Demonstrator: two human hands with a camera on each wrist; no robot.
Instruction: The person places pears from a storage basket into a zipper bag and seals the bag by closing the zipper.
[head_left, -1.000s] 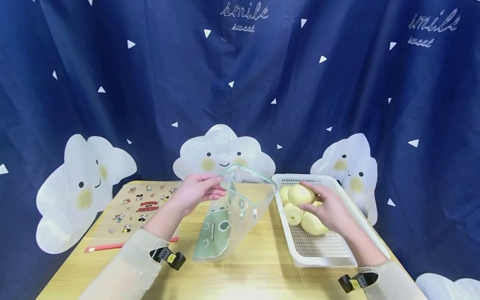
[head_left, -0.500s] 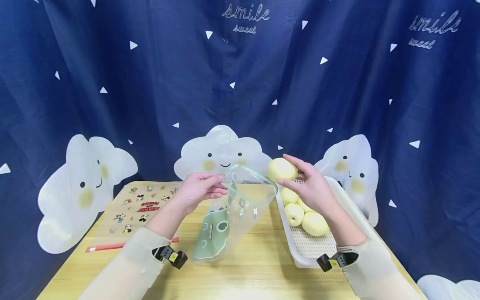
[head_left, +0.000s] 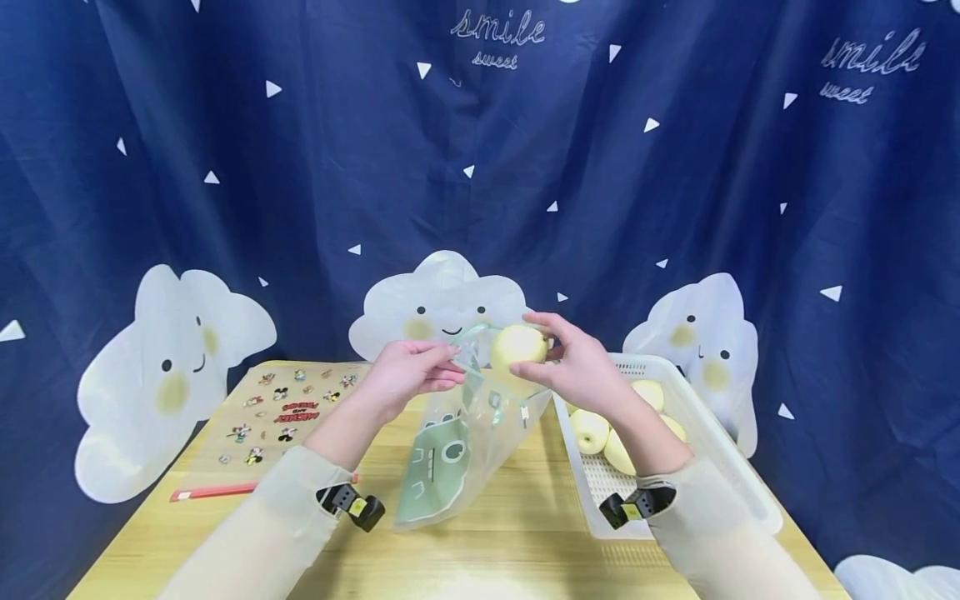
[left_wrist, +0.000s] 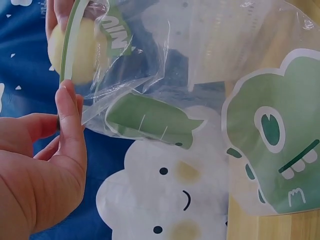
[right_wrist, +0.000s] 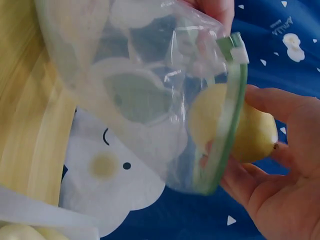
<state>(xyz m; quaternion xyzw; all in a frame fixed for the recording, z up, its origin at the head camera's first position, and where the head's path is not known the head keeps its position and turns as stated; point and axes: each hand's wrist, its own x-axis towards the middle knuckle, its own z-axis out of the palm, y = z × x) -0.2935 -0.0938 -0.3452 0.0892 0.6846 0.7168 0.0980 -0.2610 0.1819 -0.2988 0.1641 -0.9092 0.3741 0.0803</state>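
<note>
A clear zip bag (head_left: 438,471) with a green cartoon creature printed on it hangs over the wooden table, its mouth spread wide. My left hand (head_left: 408,377) pinches the left side of its rim between thumb and fingers. At the mouth, my right hand (head_left: 583,368) grips a pale yellow pear (head_left: 517,348) with thumb and fingers. The right wrist view shows the green zip strip (right_wrist: 234,120) crossing in front of the pear, part of the fruit seen through the film and its stem end outside. A white slider (right_wrist: 240,54) sits on the strip.
A white perforated basket (head_left: 750,479) with several more pears (head_left: 590,432) stands on the right, partly under my right forearm. To the left lies a flat cartoon-printed bag (head_left: 288,417) with a red slider strip (head_left: 217,492). A blue curtain (head_left: 480,208) hangs behind the table.
My right hand has lifted a pear from the basket and carried it left to the bag's mouth. The left hand keeps its pinch on the rim; the bag has shifted slightly.
</note>
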